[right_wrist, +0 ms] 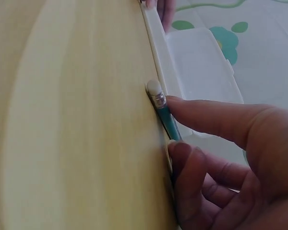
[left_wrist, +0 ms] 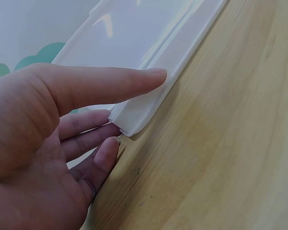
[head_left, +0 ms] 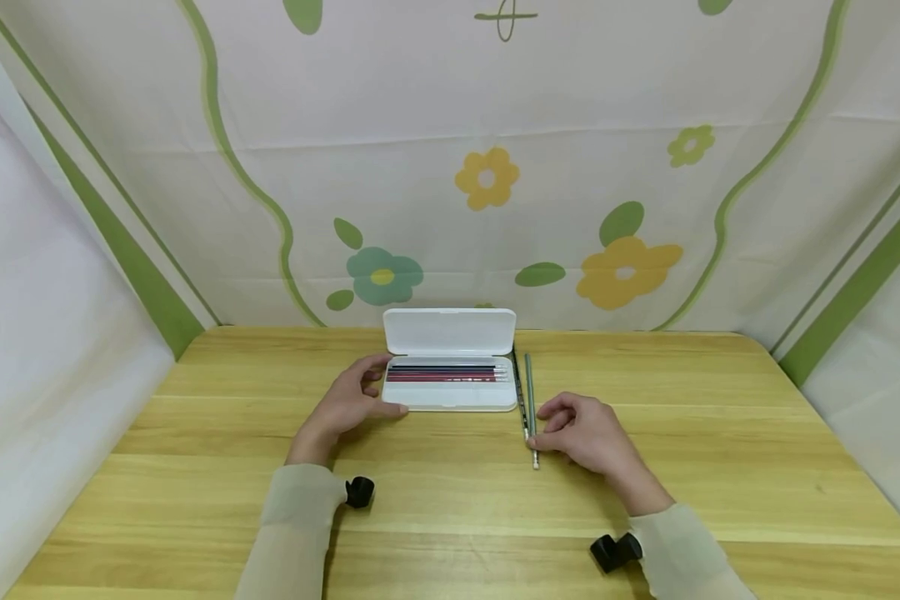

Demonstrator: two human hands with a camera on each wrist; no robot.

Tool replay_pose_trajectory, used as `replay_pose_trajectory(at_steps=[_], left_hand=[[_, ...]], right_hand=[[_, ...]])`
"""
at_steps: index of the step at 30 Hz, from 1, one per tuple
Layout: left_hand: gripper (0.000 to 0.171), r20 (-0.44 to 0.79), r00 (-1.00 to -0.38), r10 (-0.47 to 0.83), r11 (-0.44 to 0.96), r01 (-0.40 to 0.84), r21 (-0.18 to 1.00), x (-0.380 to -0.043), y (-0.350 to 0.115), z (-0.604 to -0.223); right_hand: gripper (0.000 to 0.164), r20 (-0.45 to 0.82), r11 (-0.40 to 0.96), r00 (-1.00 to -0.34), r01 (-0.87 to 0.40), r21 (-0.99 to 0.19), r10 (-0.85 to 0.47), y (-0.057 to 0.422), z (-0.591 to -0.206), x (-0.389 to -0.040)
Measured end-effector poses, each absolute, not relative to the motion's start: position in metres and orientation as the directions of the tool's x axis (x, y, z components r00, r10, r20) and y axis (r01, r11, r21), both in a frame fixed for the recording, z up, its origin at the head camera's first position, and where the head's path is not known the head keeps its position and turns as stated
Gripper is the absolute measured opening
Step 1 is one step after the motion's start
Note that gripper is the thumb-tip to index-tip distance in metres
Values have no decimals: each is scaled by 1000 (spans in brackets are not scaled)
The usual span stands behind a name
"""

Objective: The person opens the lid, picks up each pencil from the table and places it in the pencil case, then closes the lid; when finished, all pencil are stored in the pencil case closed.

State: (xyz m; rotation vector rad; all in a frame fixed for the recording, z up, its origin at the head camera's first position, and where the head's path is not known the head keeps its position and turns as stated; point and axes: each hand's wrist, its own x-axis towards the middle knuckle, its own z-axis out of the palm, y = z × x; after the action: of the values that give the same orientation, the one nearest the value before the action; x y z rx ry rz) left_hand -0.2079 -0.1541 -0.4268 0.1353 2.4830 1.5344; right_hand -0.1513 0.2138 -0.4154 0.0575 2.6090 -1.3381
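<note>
A white pencil case (head_left: 450, 402) lies with its hinged lid (head_left: 450, 332) raised at the back. Inside lie red pencils (head_left: 438, 379) and dark pencils (head_left: 438, 367), side by side with white-tipped ends to the right. My left hand (head_left: 345, 402) holds the case's left end, thumb along the front edge and fingertips (left_wrist: 114, 129) against the end wall. Beyond the case's right side, my right hand (head_left: 591, 429) pinches a green pencil (head_left: 529, 387) near its eraser, between thumb and fingers. A black patterned pencil (head_left: 520, 390) lies just left of it, close along the case.
The wooden table (head_left: 450, 517) extends to both sides and in front of the case. Behind it hangs a white curtain (head_left: 390, 100) printed with flowers. Black wrist cameras (head_left: 359, 492) sit at both sleeves.
</note>
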Motion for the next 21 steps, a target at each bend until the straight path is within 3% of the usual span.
replay_pose_trajectory(at_steps=[11, 21], left_hand=[[90, -128, -974, 187, 450, -30, 892, -208, -155, -426], [91, -135, -973, 188, 446, -38, 894, -207, -156, -426]], right_hand=[[36, -226, 620, -973, 147, -771, -50, 227, -409, -149], [17, -145, 762, -989, 117, -637, 30, 248, -407, -152]])
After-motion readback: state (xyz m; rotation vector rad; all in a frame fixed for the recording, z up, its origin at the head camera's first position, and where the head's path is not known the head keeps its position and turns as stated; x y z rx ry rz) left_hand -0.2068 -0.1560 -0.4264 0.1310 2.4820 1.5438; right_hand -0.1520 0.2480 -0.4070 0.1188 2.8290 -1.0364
